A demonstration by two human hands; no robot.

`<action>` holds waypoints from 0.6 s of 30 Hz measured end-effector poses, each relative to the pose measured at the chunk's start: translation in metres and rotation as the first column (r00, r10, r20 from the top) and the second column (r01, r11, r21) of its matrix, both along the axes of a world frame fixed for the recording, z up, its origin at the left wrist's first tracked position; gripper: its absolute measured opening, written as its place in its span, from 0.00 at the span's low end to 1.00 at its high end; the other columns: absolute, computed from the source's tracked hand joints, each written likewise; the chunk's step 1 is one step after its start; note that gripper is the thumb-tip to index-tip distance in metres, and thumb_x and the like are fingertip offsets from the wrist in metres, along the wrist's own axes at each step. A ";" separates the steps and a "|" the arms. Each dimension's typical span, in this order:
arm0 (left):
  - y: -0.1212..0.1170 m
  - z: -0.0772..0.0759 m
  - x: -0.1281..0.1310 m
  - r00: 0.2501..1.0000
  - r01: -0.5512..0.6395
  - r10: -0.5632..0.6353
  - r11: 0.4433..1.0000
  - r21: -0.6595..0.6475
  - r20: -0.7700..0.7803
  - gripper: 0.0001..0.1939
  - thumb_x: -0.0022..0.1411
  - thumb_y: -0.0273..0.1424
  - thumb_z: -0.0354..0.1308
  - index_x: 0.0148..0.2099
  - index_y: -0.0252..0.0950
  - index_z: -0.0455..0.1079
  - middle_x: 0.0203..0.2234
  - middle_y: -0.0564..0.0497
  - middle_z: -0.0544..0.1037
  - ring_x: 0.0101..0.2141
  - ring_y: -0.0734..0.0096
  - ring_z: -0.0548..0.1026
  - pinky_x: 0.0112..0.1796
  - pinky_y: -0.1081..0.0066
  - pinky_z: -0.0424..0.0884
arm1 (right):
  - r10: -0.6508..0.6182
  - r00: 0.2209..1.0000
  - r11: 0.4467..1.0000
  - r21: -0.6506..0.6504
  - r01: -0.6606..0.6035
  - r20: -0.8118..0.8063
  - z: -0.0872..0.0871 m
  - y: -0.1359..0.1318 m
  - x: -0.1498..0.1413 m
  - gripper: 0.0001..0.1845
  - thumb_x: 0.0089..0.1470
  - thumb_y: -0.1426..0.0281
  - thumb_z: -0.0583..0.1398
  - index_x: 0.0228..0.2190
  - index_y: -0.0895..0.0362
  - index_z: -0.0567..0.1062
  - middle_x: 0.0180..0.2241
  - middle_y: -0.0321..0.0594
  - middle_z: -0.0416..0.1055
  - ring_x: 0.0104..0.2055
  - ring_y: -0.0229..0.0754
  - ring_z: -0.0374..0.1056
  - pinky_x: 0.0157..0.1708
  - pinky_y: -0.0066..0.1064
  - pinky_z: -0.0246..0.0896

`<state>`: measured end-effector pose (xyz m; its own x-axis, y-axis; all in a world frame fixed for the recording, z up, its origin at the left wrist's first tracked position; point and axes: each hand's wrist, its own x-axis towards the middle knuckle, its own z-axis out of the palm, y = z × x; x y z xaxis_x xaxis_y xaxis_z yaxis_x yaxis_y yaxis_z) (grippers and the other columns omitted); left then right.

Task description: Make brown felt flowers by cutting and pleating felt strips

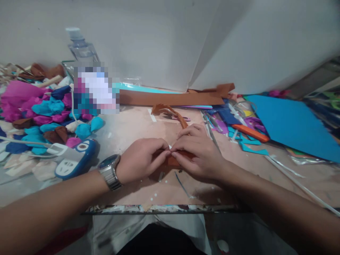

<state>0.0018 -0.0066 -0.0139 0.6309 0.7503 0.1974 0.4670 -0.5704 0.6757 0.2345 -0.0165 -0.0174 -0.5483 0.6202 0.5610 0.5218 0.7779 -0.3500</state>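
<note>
My left hand (145, 157), with a metal watch (108, 170) on its wrist, is closed in a pinch. Its thumb and forefinger tips meet those of my right hand (199, 152) over the table's middle. Below the fingertips shows a flat piece of brown paper (173, 162), partly covered by both hands. A small white bit peeks out between the fingertips, too small to name. From beneath my right hand's fingers, a crinkled brown strip (182, 121) runs away toward the back; whether it joins the flat piece is hidden.
Crumpled coloured bundles (50, 106), a blue-and-white power socket (77, 161) and a water bottle (83, 47) crowd the left. Long brown paper (172, 98) lies along the wall. An orange cutter (251, 133), tweezers (211, 129) and a blue sheet (297, 124) are on the right.
</note>
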 end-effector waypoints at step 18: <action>-0.002 -0.004 -0.002 0.999 0.053 -0.051 0.987 0.151 -0.020 0.09 0.73 0.34 0.56 0.43 0.37 0.76 0.33 0.53 0.82 0.32 0.71 0.77 0.36 0.71 0.67 | -0.002 0.997 0.956 -0.293 -0.021 -0.078 0.000 -0.001 0.000 0.04 0.59 0.74 0.65 0.33 0.54 0.77 0.35 0.37 0.75 0.43 0.45 0.69 0.48 0.40 0.61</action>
